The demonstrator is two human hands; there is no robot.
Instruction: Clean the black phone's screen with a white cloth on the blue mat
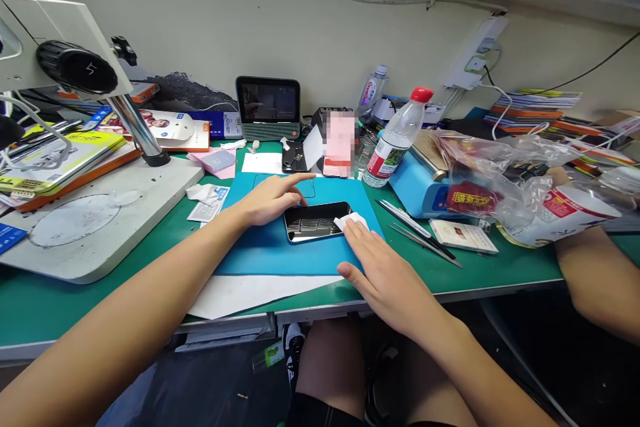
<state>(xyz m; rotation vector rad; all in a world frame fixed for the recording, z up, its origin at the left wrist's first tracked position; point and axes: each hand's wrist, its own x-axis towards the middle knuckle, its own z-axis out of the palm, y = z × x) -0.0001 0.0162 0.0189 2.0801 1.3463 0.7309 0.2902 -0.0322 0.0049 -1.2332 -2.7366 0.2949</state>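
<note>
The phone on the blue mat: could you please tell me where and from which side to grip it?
Probably by its two long edges mid-length, from above: the phone lies flat, glass up, on the blue mat, so only thin sides offer purchase. The left hand rests at its left end, the right hand presses a white wipe on its right end.

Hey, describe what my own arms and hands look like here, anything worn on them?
Nothing is worn. The left hand and right hand have no gloves, and no rings, watch or wristband show. The left forearm and right forearm are uncovered as far as the view reaches, with no sleeve edge or markings visible.
</note>
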